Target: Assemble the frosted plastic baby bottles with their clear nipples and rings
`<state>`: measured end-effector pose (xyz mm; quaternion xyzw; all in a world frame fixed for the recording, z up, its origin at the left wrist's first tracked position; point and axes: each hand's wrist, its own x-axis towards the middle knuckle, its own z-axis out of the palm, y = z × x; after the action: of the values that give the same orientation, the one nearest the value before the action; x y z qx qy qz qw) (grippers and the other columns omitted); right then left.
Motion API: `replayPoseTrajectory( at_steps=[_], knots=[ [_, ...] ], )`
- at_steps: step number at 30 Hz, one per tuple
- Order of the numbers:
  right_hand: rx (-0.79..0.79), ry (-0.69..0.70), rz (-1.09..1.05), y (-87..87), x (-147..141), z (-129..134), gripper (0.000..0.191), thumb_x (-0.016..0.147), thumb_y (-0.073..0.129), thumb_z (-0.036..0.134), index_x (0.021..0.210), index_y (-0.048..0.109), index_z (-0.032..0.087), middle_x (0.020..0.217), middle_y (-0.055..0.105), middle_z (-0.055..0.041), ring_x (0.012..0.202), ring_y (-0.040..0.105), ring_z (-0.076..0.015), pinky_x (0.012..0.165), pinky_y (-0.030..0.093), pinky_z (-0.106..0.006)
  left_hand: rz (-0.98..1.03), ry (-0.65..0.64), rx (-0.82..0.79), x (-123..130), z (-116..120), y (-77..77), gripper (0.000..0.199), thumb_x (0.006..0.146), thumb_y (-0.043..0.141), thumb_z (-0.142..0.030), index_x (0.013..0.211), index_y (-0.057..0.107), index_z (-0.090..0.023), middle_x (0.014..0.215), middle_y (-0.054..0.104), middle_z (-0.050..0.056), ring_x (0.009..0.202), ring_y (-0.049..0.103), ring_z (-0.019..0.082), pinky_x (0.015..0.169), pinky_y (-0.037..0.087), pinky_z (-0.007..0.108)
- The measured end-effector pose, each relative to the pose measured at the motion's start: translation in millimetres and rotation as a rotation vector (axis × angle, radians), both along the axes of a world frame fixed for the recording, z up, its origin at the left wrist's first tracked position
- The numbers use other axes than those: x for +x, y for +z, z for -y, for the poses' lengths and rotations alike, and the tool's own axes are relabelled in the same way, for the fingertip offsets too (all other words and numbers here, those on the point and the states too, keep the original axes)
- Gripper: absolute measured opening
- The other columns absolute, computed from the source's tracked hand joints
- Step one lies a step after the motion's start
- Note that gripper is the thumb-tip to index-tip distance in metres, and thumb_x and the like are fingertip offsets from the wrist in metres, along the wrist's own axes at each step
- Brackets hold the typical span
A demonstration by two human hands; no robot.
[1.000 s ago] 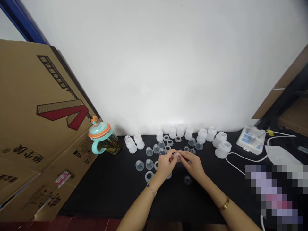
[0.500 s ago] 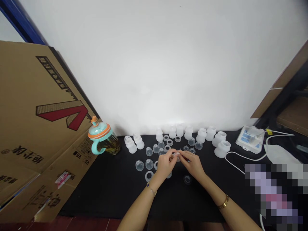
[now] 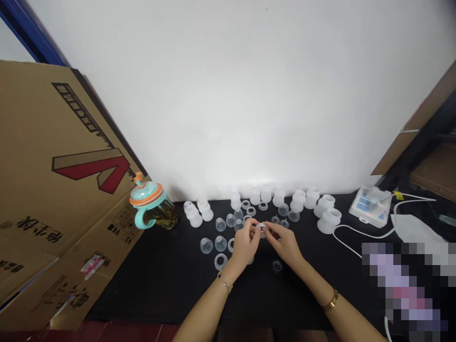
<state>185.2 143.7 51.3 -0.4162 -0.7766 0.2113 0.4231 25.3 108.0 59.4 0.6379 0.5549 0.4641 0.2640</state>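
Between my two hands, over the black table, is a small clear round part (image 3: 262, 230). My left hand (image 3: 245, 241) pinches it from the left, and my right hand (image 3: 285, 241) grips its right side with thumb and fingers. Several clear domed caps (image 3: 221, 243) lie to the left of my hands, with a white ring (image 3: 221, 261) in front of them. A clear disc (image 3: 277, 266) lies nearer to me, below my right hand. More rings (image 3: 251, 211) and clear pieces (image 3: 294, 215) are just behind my hands, some partly hidden by my fingers.
White bottles (image 3: 279, 196) line the wall, and two capped ones (image 3: 193, 214) stand at the left. A teal-lidded jug (image 3: 153, 204) stands beside a large cardboard box (image 3: 71, 190). At the right are a white case (image 3: 370, 206), a cable (image 3: 377, 236) and a blurred-out patch.
My fingers have shifted slightly around the clear part, and more of it shows between them. Both hands stay in nearly the same place.
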Motion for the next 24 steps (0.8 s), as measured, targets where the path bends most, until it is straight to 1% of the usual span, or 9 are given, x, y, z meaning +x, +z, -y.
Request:
replayPoseTrajectory(
  at_steps=[4, 9, 12, 15, 18, 24],
  knots=[
    [-0.042, 0.011, 0.006, -1.5, -1.0, 0.0, 0.031, 0.095, 0.053, 0.038, 0.109, 0.073, 0.02, 0.089, 0.077, -0.0048, 0.061, 0.065, -0.0169, 0.059, 0.052, -0.027, -0.028, 0.018, 0.0, -1.0, 0.5, 4.2, 0.023, 0.099, 0.045, -0.038, 0.102, 0.06, -0.021, 0.059, 0.053, -0.005, 0.053, 0.051, 0.012, 0.055, 0.035, 0.022],
    [-0.094, 0.013, -0.019, -4.0, -1.0, -1.1, 0.033, 0.095, 0.052, 0.038, 0.115, 0.07, 0.019, 0.093, 0.076, -0.0053, 0.062, 0.065, -0.0168, 0.059, 0.053, -0.028, -0.065, 0.018, 0.026, -1.8, -1.3, 5.5, 0.023, 0.096, 0.049, -0.034, 0.104, 0.066, -0.021, 0.064, 0.055, -0.004, 0.055, 0.051, 0.012, 0.056, 0.036, 0.022],
    [-0.095, 0.027, -0.026, -4.1, -0.7, -2.3, 0.029, 0.095, 0.052, 0.036, 0.11, 0.07, 0.02, 0.095, 0.076, -0.0056, 0.065, 0.066, -0.0172, 0.062, 0.053, -0.029, -0.084, 0.028, 0.021, -1.1, -2.5, 2.1, 0.022, 0.095, 0.05, -0.035, 0.104, 0.065, -0.021, 0.066, 0.056, -0.003, 0.057, 0.052, 0.012, 0.057, 0.037, 0.021],
    [-0.091, 0.022, -0.024, -3.2, -0.1, -2.9, 0.026, 0.094, 0.052, 0.035, 0.105, 0.07, 0.02, 0.092, 0.076, -0.0055, 0.065, 0.065, -0.0174, 0.062, 0.053, -0.029, -0.096, 0.046, 0.016, 0.2, -2.9, -1.7, 0.018, 0.095, 0.051, -0.034, 0.098, 0.063, -0.021, 0.066, 0.055, -0.004, 0.058, 0.052, 0.012, 0.057, 0.038, 0.021],
    [-0.105, 0.024, -0.021, -2.7, 0.2, -2.8, 0.024, 0.093, 0.052, 0.034, 0.103, 0.069, 0.02, 0.091, 0.075, -0.0055, 0.064, 0.065, -0.0174, 0.061, 0.052, -0.029, -0.102, 0.046, 0.018, 1.1, -2.6, -3.2, 0.017, 0.095, 0.051, -0.034, 0.095, 0.061, -0.021, 0.067, 0.055, -0.004, 0.058, 0.052, 0.011, 0.057, 0.038, 0.021],
    [-0.114, 0.013, -0.04, -3.6, 0.1, -2.9, 0.022, 0.092, 0.053, 0.034, 0.1, 0.068, 0.02, 0.088, 0.075, -0.0053, 0.065, 0.065, -0.0176, 0.06, 0.052, -0.029, -0.083, 0.004, 0.034, 0.1, -2.1, -2.1, 0.022, 0.097, 0.049, -0.037, 0.1, 0.065, -0.022, 0.069, 0.058, -0.003, 0.06, 0.052, 0.012, 0.058, 0.039, 0.021]
  ],
)
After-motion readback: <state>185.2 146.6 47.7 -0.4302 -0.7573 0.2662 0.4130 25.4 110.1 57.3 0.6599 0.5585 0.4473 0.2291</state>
